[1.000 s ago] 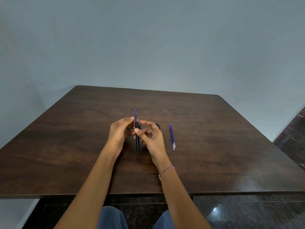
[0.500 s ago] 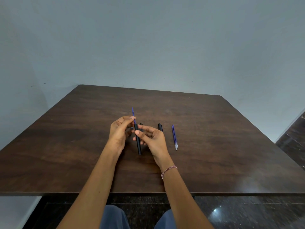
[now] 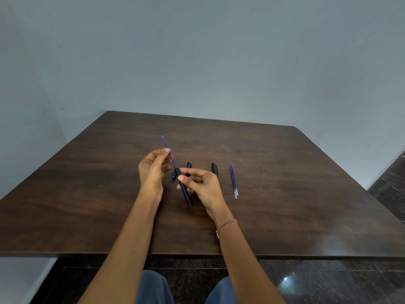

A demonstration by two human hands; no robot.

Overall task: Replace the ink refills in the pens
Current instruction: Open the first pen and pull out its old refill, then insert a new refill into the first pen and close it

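Refill [image 3: 165,143], pen barrel [image 3: 186,195]: lettering prob. too small

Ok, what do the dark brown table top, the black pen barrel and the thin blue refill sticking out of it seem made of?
Dark brown table top: wood or wood-look laminate, semi-gloss; grain streaks, soft reflections. Black pen barrel: probably matte plastic, no glare. Thin blue refill: likely a plastic tube of ink; too thin to confirm.
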